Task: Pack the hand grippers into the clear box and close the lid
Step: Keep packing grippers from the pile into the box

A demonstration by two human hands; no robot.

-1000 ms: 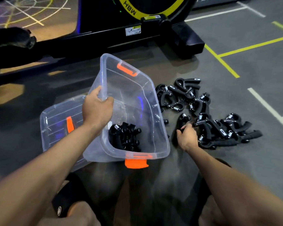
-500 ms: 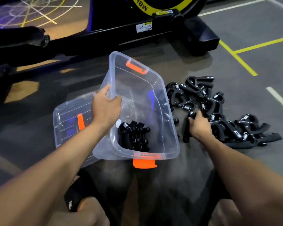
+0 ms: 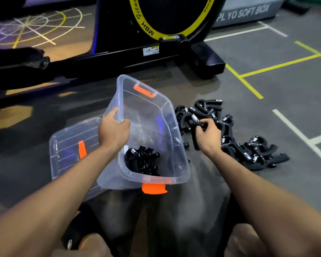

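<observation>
Several black foam-handled hand grippers with steel coil springs (image 3: 235, 138) lie heaped on the grey floor (image 3: 278, 93) just to the right of the clear plastic box with orange latches (image 3: 152, 115), and a smaller bunch of them already sits in the box's near, low corner. The right hand (image 3: 208, 135) is the nearer one to the heap: it rests on the heap's left edge, fingers curled and pinching one black gripper (image 3: 197, 134), whose handle runs down and toward the person beside the wrist. From that hand the box mouth lies directly left, close by, with the right wall between them.

On the other side, the left hand (image 3: 114, 129) grips the box's left rim, thumb inside and fingers wrapped over the outer wall, holding the box tilted so its far end is raised. Beyond that hand, the clear lid with an orange clip (image 3: 70, 145) lies flat on the floor, partly under the box. My judgement is that the coming move is a short lift leftward over the right wall, then a drop toward the bunch inside.
</observation>
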